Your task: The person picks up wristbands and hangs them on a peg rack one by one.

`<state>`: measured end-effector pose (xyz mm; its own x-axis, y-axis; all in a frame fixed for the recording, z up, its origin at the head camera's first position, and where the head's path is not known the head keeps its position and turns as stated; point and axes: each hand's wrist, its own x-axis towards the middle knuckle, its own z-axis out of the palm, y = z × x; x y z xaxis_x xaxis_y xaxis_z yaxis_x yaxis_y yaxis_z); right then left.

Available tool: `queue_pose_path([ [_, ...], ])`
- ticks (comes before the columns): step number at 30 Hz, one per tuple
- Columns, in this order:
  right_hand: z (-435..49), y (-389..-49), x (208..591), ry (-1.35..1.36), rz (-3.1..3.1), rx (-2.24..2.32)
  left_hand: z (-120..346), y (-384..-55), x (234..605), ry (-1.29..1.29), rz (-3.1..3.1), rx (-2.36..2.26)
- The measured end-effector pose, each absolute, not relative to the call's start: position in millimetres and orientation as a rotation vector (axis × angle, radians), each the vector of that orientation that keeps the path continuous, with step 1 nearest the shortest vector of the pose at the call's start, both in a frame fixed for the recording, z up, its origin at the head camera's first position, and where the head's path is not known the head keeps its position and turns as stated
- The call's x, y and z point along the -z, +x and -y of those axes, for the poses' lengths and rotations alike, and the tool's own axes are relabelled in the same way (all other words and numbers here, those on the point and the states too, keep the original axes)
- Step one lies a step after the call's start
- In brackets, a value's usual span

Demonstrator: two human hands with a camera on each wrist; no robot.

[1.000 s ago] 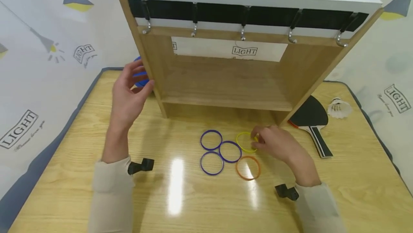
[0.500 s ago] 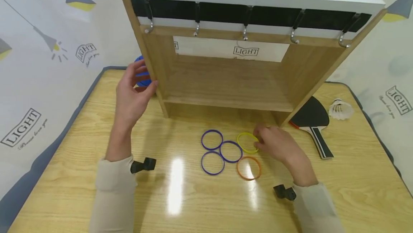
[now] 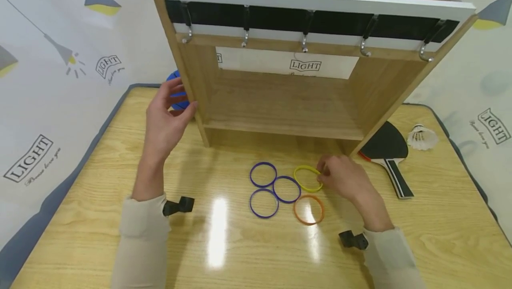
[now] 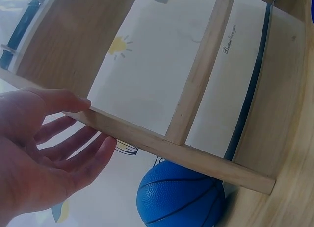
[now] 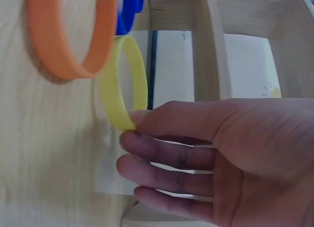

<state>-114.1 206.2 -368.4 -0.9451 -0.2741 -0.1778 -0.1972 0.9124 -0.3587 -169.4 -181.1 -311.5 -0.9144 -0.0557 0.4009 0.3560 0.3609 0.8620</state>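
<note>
A yellow wristband (image 5: pixel 109 94) is pinched at its rim between the thumb and index finger of my right hand (image 3: pixel 347 178). In the head view it sits close to the table, slightly tilted; whether its far side touches the wood is hard to tell. An orange wristband (image 3: pixel 308 224) lies just in front of it. Three blue wristbands (image 3: pixel 264 163) form a cluster to its left. My left hand (image 3: pixel 166 122) holds the left side panel of a wooden shelf unit (image 4: pixel 137 134), thumb on the front edge and fingers along the outer face.
Along the unit's top runs a rail with several metal hooks (image 3: pixel 305 43). Behind the left panel is a blue ball (image 4: pixel 179 195) with basketball lines. To the right lie a table tennis bat (image 3: pixel 386 142) and a shuttlecock (image 3: pixel 422 138).
The right fingers have closed on the yellow wristband's right rim, and the band has tilted and shifted slightly right. The left hand stays at the panel; the view has shifted a little.
</note>
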Motion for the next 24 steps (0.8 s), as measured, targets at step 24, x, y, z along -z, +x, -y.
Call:
queue_pose_path([
  [24,-201.6,-105.8,345.6,-0.523,-3.021,0.535,181.6,-170.2,313.4,-0.256,2.294,1.538],
])
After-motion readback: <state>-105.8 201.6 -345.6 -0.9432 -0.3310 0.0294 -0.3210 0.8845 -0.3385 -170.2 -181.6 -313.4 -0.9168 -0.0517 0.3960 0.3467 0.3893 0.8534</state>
